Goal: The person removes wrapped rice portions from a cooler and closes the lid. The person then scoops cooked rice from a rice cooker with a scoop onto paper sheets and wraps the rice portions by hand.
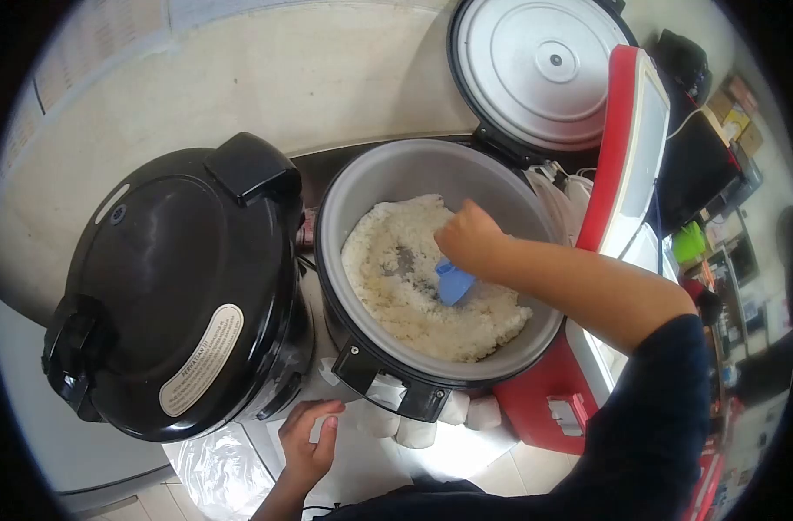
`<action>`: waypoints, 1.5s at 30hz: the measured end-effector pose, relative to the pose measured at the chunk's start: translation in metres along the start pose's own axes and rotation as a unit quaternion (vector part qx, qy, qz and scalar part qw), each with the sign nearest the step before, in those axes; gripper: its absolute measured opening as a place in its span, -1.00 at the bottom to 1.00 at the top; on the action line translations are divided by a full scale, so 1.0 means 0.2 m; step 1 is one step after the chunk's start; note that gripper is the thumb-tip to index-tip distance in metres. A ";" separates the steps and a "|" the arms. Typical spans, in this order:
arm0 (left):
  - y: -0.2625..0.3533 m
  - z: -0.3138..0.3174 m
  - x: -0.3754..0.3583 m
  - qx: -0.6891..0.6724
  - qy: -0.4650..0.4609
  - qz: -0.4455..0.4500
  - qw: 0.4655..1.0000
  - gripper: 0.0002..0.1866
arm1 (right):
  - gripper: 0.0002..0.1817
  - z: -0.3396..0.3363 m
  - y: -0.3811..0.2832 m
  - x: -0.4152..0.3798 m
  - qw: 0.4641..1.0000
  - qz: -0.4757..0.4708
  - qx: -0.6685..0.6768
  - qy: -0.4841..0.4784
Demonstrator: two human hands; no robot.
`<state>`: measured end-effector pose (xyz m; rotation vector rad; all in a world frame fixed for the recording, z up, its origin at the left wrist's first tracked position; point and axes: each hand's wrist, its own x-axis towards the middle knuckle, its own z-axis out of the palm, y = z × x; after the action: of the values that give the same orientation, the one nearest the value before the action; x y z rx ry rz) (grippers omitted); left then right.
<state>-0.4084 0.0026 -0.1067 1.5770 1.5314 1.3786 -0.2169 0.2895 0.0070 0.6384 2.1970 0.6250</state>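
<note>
Right hand point(468, 239) first: we have it curled shut around the handle of a blue paddle point(453, 282), down inside the open cooker point(349, 208), right of centre over the rice point(405, 286). Our left hand point(310, 438) sits near us, below the cooker, fingers half folded and resting on white paper point(362, 460); we cannot tell whether it actually grips it.

Cooker: big and, we judge, heavy with its full pot, so not something to shift one-handed. Its lid point(540, 69) stands open at the far right, hinged behind the pot. A second cooker point(179, 286), black and closed, stands touching it on the left.

Rice: a wide white bed across the pot floor, with a bare grey patch near the middle. We judge it soft, sticky and clumping, likely to cling to the blade instead of sliding off.

Paddle: small, light, stiff plastic by the look of it. Only the blade shows; the handle is hidden in our fist, which is the right place to hold it. Its long axis runs from our fist down toward the near left, blade tip pointing into the rice.
</note>
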 end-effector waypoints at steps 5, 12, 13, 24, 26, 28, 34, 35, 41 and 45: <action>0.12 0.12 0.20 -0.062 0.170 0.146 0.973 -0.58 | -0.88 0.25 -0.04 0.03 0.999 0.021 -0.020 0.039; 0.10 0.31 0.39 0.021 0.203 0.306 0.930 -0.31 | -0.78 0.28 -0.09 0.21 0.992 0.061 -0.065 0.091; 0.08 0.33 0.39 0.014 0.214 0.321 0.922 -0.30 | -0.78 0.30 -0.09 0.21 0.992 0.063 -0.065 0.088; 0.10 0.35 0.39 0.053 0.250 0.310 0.916 -0.31 | -0.68 0.23 -0.40 -0.03 0.911 0.002 0.410 -0.036; 0.10 0.35 0.40 0.053 0.251 0.306 0.917 -0.30 | -0.68 0.18 -0.37 -0.08 0.916 0.009 0.401 -0.006; 0.11 0.35 0.40 0.054 0.249 0.302 0.919 -0.30 | -0.68 0.10 -0.34 -0.17 0.919 0.014 0.393 0.027; 0.15 0.37 0.41 0.053 0.267 0.310 0.911 -0.30 | -0.77 -0.01 -0.26 -0.60 0.939 0.018 0.322 0.116; 0.15 0.38 0.41 0.048 0.273 0.307 0.911 -0.30 | -0.77 -0.03 -0.24 -0.67 0.942 0.032 0.316 0.111; 0.19 0.39 0.39 0.050 0.277 0.281 0.918 -0.26 | -0.63 0.05 -0.25 -0.64 0.899 0.051 0.375 0.220; 0.20 0.37 0.39 0.053 0.279 0.296 0.912 -0.33 | -0.63 0.13 -0.29 -0.49 0.847 0.054 0.479 0.222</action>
<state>-0.3386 0.0877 -0.0725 1.9206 1.4978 2.2737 -0.1536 0.1916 0.0077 1.2081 2.8834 -0.4059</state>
